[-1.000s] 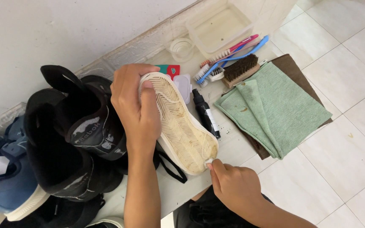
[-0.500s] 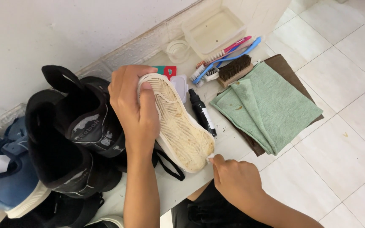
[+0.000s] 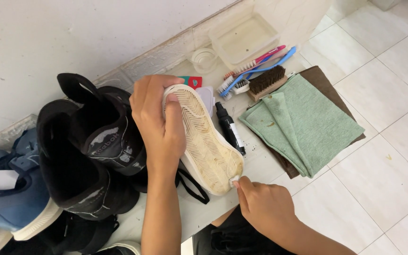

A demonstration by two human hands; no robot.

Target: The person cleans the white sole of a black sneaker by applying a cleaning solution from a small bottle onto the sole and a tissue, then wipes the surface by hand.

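My left hand (image 3: 159, 123) grips a shoe turned sole up; its cream ribbed sole (image 3: 205, 140) is stained yellow-brown. Fingers wrap over the toe end, thumb on the sole. My right hand (image 3: 263, 205) pinches a small white piece (image 3: 235, 180), pressed against the sole's near rim at the heel. What the piece is cannot be told.
Black high-top shoes (image 3: 88, 156) and blue sneakers (image 3: 10, 198) lie at left. Behind the sole are a black bottle (image 3: 230, 128), a white lidded pack (image 3: 206, 97), toothbrushes (image 3: 256, 66), a wooden bristle brush (image 3: 267, 81), a clear tub (image 3: 244, 40) and a small cup (image 3: 204, 59). Green cloths (image 3: 303, 123) lie on a brown one.
My right hand has shifted slightly along the heel rim with the white piece. The view has drifted a little; the left hand keeps the shoe in the same grip.
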